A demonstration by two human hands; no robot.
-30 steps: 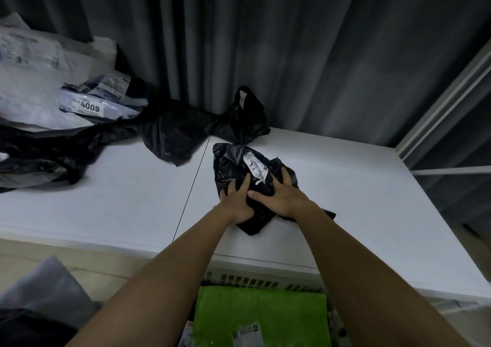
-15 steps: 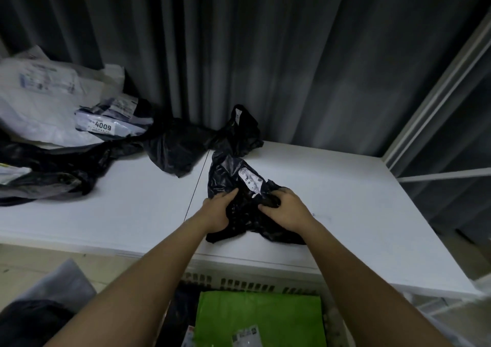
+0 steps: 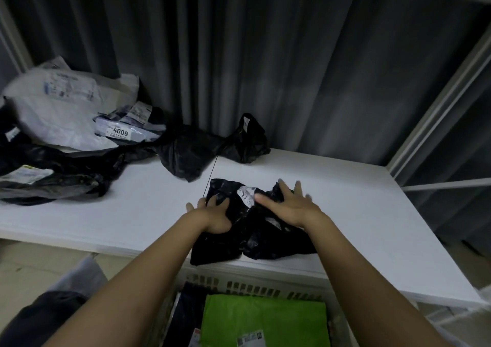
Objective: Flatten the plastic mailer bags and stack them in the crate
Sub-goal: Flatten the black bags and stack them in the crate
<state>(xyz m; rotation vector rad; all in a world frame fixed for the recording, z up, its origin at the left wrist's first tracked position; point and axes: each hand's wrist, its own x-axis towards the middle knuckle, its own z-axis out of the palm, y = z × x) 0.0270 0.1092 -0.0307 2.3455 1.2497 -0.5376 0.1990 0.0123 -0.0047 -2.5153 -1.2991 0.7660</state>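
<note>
Black bag (image 3: 255,235): crumpled, lying on the white table (image 3: 358,227) near its front edge, just right of the seam between the two tabletops; a white label (image 3: 248,196) shows on its upper part.
Left hand (image 3: 212,215): at the bag's left side, fingers curled into the plastic and gripping a fold of it.
Right hand (image 3: 288,206): on the bag's upper right part, fingers spread and mostly straight, palm down on the plastic; the fingertips are blurred, so how hard it presses cannot be told.
Bag to hands: it lies under and between both hands, with its lower half reaching back toward the person below the wrists.
Crate (image 3: 255,288): one, pale and slotted, below the table's front edge, directly under the arms.
In the crate: one green bag (image 3: 263,320) lying flat with a label at its near edge, and a dark bag (image 3: 186,312) beside it on the left.
Bags waiting on the table: a pile at the left and back. Two black bags (image 3: 191,153) sit near the seam, touching each other, well apart from the hands. Farther left are more black ones (image 3: 53,176), one large white bag (image 3: 58,113), and a small one marked 4009 (image 3: 121,133). The exact count in the pile cannot be told because they overlap.
Behind: a grey curtain (image 3: 265,54).
</note>
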